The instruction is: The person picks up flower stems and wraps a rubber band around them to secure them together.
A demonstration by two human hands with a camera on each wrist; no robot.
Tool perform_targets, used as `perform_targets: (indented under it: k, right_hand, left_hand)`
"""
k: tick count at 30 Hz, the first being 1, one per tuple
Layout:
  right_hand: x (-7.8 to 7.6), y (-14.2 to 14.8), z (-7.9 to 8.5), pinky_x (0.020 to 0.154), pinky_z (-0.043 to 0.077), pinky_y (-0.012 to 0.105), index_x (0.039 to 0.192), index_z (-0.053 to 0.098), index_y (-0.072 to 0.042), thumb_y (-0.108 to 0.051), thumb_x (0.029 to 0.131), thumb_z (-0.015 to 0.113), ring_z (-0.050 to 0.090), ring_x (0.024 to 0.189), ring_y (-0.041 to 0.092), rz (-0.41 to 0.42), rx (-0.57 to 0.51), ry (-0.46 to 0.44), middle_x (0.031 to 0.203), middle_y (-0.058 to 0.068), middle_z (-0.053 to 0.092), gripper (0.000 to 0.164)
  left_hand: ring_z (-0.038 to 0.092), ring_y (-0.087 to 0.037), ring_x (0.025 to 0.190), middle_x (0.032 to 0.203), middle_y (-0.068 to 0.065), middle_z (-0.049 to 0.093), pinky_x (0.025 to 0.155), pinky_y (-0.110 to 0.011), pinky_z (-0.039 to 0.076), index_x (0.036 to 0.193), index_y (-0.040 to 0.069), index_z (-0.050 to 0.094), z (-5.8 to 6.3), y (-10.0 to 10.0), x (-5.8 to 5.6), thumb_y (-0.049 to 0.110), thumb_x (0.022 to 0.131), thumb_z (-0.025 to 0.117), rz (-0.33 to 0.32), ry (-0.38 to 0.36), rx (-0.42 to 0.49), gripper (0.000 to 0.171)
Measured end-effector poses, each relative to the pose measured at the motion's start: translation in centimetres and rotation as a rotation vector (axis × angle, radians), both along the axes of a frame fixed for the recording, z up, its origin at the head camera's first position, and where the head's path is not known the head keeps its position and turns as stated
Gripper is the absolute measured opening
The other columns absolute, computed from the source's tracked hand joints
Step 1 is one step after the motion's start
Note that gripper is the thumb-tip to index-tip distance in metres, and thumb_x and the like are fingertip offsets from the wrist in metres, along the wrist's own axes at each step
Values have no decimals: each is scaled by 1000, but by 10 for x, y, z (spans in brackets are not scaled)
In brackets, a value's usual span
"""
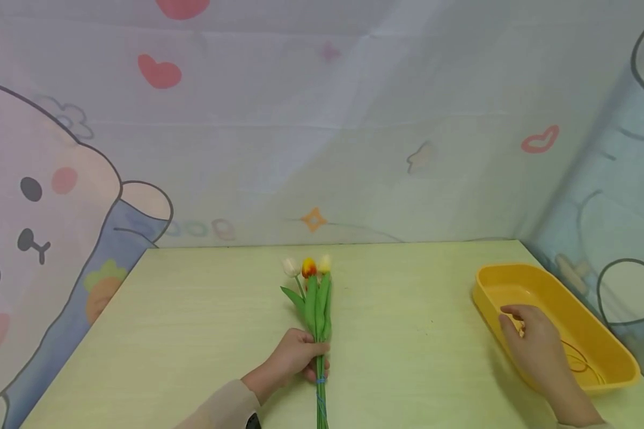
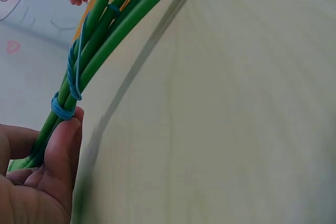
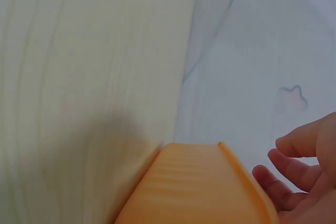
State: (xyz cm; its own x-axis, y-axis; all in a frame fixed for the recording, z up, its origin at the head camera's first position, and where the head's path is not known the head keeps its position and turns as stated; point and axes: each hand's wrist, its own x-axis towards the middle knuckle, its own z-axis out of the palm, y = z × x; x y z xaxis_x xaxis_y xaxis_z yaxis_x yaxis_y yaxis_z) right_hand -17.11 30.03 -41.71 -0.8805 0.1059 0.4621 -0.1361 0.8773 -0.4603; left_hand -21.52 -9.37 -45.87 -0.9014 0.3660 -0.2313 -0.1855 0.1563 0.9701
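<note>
My left hand [image 1: 294,356] grips a small bunch of tulips [image 1: 312,298] by its green stems, low over the table. The blooms are white, red-yellow and pale yellow, pointing away from me. A blue elastic band [image 2: 63,107] wraps the stems just beyond my thumb in the left wrist view, with looser turns farther along. Over the near-left side of a yellow basin [image 1: 601,351], my right hand [image 1: 539,348] hovers with loosely bent fingers, thumb and fingertips apart. Nothing shows between them in the right wrist view.
Inside the basin lie several thin yellow and brownish bands [image 1: 584,362]. The basin stands at the right edge of the pale table [image 1: 209,310]. A printed cloth [image 1: 354,149] with hearts and a cartoon animal hangs behind and at both sides.
</note>
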Motion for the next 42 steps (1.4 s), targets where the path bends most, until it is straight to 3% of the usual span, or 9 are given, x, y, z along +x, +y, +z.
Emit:
perform_targets:
  k: [5, 8, 12, 19, 27, 35, 42]
  right_hand:
    - [2, 6, -1, 59, 56, 30, 105, 64, 11, -8, 94, 58, 61, 88, 40, -25, -29, -92, 100, 27, 61, 23]
    - [2, 8, -3, 65, 58, 41, 105, 64, 12, -9, 95, 57, 62, 87, 40, -31, -30, -138, 100, 27, 62, 25]
    - [1, 9, -4, 68, 57, 47, 106, 64, 12, -10, 95, 56, 63, 87, 39, -43, -36, -181, 100, 27, 64, 26]
    - [1, 8, -4, 65, 57, 38, 106, 64, 12, -9, 95, 57, 63, 85, 37, -48, -30, -179, 98, 25, 65, 25]
    - [0, 6, -4, 70, 57, 47, 108, 64, 13, -9, 96, 56, 63, 87, 39, -38, -38, -188, 100, 28, 65, 27]
    - [0, 6, -3, 71, 57, 48, 109, 64, 13, -11, 96, 56, 63, 89, 39, -39, -41, -208, 101, 28, 64, 28]
    - [1, 5, -3, 72, 58, 48, 109, 64, 12, -11, 96, 55, 63, 90, 40, -40, -55, -215, 103, 29, 64, 29]
  left_hand:
    - [64, -11, 50, 63, -10, 67, 44, -22, 55, 83, -15, 64, -1, 2, -1, 8, 94, 60, 6, -2, -25, 25]
    - [63, -11, 49, 63, -11, 67, 44, -22, 55, 83, -14, 65, -1, 4, -2, 8, 93, 61, 8, -6, -53, 24]
    - [61, -9, 46, 64, -13, 68, 44, -23, 55, 80, -11, 66, -1, 5, -2, 9, 91, 64, 7, -2, -106, 23]
    - [60, -9, 41, 53, -6, 63, 44, -25, 55, 73, -6, 66, 0, 8, -3, 13, 87, 71, 19, 8, -164, 24]
    - [55, -7, 37, 50, -2, 57, 42, -25, 54, 70, 0, 64, -2, 11, -5, 21, 84, 76, 47, 25, -211, 28]
    - [51, -6, 34, 46, 1, 52, 37, -20, 47, 61, 4, 60, -2, 17, -5, 23, 82, 78, 82, 109, -313, 34]
    - [54, -6, 36, 46, 1, 55, 41, -20, 50, 62, 2, 62, -2, 19, -4, 22, 81, 79, 79, 128, -283, 32]
